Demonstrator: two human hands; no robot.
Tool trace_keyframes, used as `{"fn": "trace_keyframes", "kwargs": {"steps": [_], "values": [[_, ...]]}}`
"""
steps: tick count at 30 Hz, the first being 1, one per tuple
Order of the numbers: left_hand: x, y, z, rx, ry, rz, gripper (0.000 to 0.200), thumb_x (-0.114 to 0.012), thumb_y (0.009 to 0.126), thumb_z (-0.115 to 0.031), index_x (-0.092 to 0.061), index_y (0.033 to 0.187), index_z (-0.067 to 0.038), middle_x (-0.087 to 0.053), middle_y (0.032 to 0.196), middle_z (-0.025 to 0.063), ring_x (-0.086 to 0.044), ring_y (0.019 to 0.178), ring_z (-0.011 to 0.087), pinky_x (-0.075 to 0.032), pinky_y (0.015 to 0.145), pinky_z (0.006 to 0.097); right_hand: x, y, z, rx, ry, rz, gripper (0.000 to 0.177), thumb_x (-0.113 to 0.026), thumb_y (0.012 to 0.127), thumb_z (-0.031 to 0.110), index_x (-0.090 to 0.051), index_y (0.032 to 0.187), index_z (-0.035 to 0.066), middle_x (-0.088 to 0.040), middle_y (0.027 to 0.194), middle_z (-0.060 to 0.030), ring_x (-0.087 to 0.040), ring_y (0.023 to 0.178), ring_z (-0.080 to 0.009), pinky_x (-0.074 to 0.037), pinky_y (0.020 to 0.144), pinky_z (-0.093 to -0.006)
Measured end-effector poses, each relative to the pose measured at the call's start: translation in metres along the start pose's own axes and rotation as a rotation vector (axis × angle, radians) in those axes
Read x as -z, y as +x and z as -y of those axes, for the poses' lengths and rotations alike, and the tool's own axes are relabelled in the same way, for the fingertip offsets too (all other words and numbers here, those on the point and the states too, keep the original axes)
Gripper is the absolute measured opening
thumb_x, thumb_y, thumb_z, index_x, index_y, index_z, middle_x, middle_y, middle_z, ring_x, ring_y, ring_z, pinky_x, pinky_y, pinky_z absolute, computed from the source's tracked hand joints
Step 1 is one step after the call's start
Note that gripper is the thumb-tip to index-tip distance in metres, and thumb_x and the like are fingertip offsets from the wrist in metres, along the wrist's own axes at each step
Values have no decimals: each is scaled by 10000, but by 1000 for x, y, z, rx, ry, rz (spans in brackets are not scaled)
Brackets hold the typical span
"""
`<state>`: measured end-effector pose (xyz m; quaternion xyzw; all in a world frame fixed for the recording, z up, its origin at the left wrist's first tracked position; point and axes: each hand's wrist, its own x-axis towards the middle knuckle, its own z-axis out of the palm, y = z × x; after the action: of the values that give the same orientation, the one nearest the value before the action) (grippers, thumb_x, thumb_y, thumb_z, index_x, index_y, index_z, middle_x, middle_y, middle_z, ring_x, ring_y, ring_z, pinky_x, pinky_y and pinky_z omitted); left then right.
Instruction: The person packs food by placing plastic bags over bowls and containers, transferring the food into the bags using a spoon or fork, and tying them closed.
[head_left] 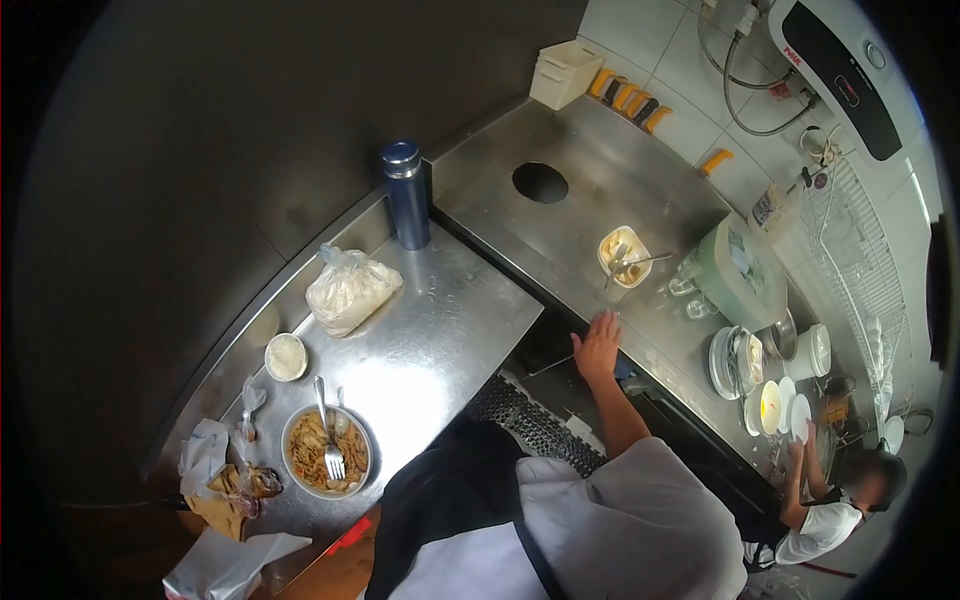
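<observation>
My right hand (598,345) rests on the front edge of the steel counter (530,240), palm down with its fingers stretched out and nothing in it. Just beyond the fingertips sits a white food container (606,254) with food scraps and cutlery in it. My left hand is out of view. On the steel table (440,320) to the left stands a bowl of noodles (300,476) with a fork (334,460) lying in it. Near it are a small white cup (287,357), a tied plastic bag of pale food (350,290) and a blue flask (408,200).
A co-worker (825,525) at the far right has hands at white plates (800,415). Stacked dishes (722,362) and a pale green bin (735,272) stand on the counter, which has a round hole (540,182). Crumpled bags (205,455) lie at the lower left.
</observation>
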<state>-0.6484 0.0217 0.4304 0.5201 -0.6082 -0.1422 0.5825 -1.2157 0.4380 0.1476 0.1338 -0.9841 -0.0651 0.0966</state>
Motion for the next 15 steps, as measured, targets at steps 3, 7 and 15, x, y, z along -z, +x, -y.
{"fn": "trace_keyframes", "kwargs": {"steps": [3, 7, 15], "values": [[1, 7, -7, 6, -15, 21, 517, -471, 1033, -378, -543, 1317, 47, -587, 1244, 168, -595, 1131, 287, -502, 924, 396, 24, 32, 17, 30, 154, -152, 691, -595, 961, 440, -464, 1448, -33, -366, 1547, -274, -327, 1439, -455, -271, 1171, -566], [-2, 12, -18, 138, -153, -39, 473, -477, 1045, -340, -529, 1338, 27, -583, 1227, 136, -590, 1114, 245, -492, 929, 371, 81, 75, 29, 1, 536, -358, 477, -652, 953, 350, -627, 1251, -21, -594, 1324, -265, -542, 1256, -425, -411, 1072, -486], [-58, 0, -39, 232, -628, 85, 180, -577, 1001, -110, -573, 1169, -46, -608, 924, 9, -581, 800, 64, -484, 691, 228, 66, 93, 64, 30, 570, -165, 585, -717, 874, 109, -516, 1408, -19, -545, 1422, -247, -546, 1297, -364, -435, 1077, -412]]}}
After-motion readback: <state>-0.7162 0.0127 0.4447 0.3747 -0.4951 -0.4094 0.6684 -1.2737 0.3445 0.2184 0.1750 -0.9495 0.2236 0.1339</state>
